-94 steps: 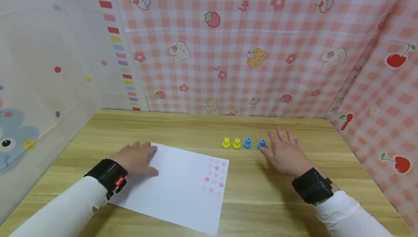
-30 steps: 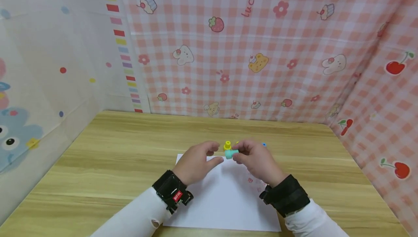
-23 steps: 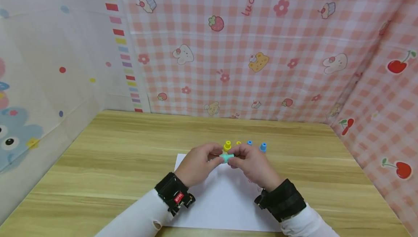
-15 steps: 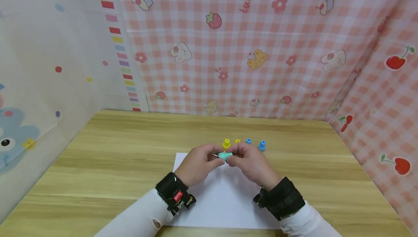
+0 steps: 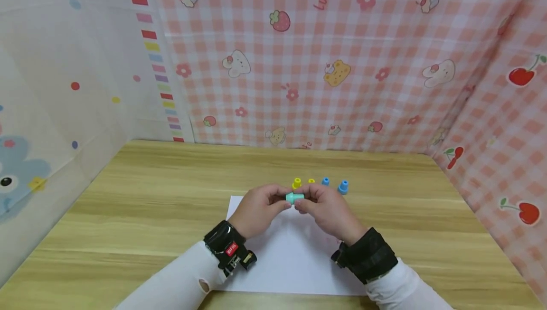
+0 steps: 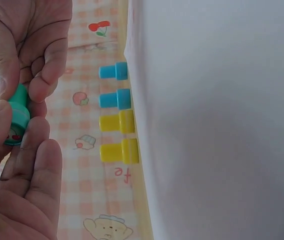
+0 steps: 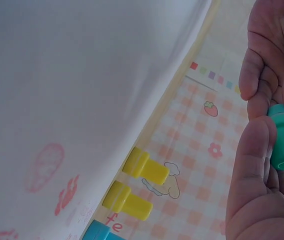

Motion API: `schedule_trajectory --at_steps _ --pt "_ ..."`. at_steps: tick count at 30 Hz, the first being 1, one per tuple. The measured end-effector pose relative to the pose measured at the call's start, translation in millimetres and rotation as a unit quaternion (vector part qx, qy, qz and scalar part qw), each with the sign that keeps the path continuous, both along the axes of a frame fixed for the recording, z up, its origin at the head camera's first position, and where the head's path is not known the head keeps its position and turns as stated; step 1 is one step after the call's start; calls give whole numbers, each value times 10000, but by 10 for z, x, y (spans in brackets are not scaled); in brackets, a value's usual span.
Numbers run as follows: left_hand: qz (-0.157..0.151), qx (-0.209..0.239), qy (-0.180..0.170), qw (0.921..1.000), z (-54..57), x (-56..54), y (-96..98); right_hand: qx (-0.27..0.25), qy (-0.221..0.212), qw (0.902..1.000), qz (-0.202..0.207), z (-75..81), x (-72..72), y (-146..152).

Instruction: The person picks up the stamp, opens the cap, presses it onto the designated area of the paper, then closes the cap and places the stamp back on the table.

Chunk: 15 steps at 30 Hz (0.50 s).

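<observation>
Above the far edge of a white sheet of paper [image 5: 295,253], both hands meet at a small teal stamp [image 5: 294,198]. My right hand [image 5: 331,208] pinches its narrow handle between thumb and fingers. At the wider end, my left hand [image 5: 258,210] pinches with thumb and fingertips. A small cherry picture shows on that end of the teal stamp [image 6: 17,117] in the left wrist view. The stamp lies roughly sideways, off the paper. Fingers hide part of it. Red prints [image 7: 49,165] mark the paper in the right wrist view.
Behind the hands, a row of stamps stands on the wooden table [image 5: 171,182]: a yellow stamp [image 5: 297,183], another yellow one [image 5: 311,181] partly hidden, a blue stamp [image 5: 325,181] and a second blue stamp [image 5: 343,187]. A checked cloth [image 5: 256,87] hangs at the back.
Earlier, the hands were apart, the left on the paper. The paper has shifted right and straightened. The right hand then held the teal stamp alone; the left hand has since joined it.
</observation>
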<state>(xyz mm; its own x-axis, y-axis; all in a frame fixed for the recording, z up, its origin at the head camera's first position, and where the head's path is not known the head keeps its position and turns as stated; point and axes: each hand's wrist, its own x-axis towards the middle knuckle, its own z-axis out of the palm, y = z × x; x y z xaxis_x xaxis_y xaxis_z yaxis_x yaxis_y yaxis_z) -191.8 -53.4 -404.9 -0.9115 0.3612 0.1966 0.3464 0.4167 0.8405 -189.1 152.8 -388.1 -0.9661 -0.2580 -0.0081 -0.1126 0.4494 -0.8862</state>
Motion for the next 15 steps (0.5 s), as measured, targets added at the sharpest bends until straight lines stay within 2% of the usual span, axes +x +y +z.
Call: schedule_trajectory --at_steps 8,15 --pt "-22 -9 53 10000 10 -9 -1 -114 19 9999 87 -6 -21 17" --pt "-49 -60 -56 10000 7 -2 5 44 29 9999 145 -33 -34 35"
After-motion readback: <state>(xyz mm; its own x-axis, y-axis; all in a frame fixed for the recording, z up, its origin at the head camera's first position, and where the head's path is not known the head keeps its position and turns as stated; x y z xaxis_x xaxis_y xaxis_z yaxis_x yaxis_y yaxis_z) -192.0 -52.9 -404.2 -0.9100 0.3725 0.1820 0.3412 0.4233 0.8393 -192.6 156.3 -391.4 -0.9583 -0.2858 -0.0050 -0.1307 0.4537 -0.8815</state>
